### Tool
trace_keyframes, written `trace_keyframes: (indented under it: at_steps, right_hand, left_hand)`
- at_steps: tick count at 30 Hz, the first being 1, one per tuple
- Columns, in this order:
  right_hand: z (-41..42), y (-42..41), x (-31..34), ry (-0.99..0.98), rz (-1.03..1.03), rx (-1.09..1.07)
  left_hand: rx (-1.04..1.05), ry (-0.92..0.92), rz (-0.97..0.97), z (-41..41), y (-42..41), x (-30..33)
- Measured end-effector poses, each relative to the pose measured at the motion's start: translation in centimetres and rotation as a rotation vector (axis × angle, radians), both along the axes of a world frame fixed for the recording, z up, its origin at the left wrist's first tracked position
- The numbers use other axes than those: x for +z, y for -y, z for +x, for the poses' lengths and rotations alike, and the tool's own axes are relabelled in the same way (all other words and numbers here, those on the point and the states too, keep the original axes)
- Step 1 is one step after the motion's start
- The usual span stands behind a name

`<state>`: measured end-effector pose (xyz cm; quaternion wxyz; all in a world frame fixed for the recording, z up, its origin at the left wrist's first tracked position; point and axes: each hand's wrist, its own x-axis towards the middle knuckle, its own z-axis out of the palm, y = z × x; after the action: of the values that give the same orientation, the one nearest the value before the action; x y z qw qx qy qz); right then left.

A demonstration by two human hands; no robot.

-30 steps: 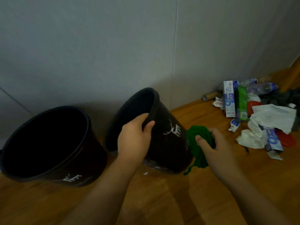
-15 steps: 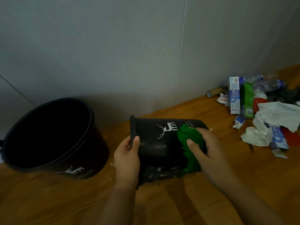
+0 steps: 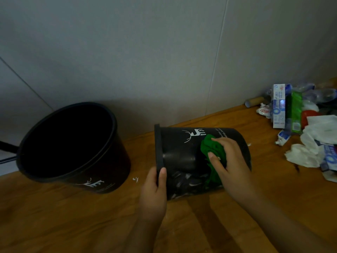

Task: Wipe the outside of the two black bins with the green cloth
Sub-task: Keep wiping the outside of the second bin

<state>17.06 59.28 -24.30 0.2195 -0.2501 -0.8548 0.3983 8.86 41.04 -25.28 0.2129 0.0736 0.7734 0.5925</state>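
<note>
Two black bins with a white deer print stand on a wooden floor. The left bin (image 3: 73, 145) is upright near the wall, untouched. The right bin (image 3: 182, 154) lies on its side, its rim pointing left. My left hand (image 3: 155, 190) grips that rim at its near edge. My right hand (image 3: 231, 161) presses the bunched green cloth (image 3: 211, 152) against the bin's upper side, just right of the deer print. The cloth's lower end hangs down the bin's side.
A heap of litter (image 3: 310, 134) lies at the right by the wall: toothpaste boxes, a green packet, white tissues, plastic bottles, a cardboard tube (image 3: 254, 101). A grey wall (image 3: 164, 61) runs behind the bins. Small white scraps (image 3: 135, 179) dot the floor.
The right bin went from tilted upright to lying on its side. My right hand brought the green cloth from beside the bin onto its side, then shifted it slightly.
</note>
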Motion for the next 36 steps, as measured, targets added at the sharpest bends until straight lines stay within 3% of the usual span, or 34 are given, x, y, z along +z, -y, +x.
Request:
trace_keyframes:
  at_steps: [7,14,23,27,33,36]
  right_hand:
    - [-0.7,1.6,1.2,0.017,0.167,0.021]
    - [-3.0,5.6,2.0,0.094,0.405,0.332]
    - [-2.4,5.2,1.6,0.227,0.58,0.364]
    - [-2.4,3.7,1.8,0.302,0.528,0.183]
    - [-2.8,5.4,2.0,0.222,0.567,0.451]
    - [-2.4,4.5,1.5,0.225,0.547,0.344]
  left_hand:
    - [0.046,-0.015,0.101,-1.9,-1.5,1.2]
    - [0.094,-0.047,0.168,-2.2,-1.5,0.6]
    - [0.061,-0.029,0.213,-2.6,-1.3,0.1]
    - [0.048,0.024,0.207,-3.1,-1.5,0.1]
    - [0.06,-0.017,0.233,-2.9,-1.6,0.0]
    - [0.05,-0.012,0.198,-3.2,-1.6,0.0]
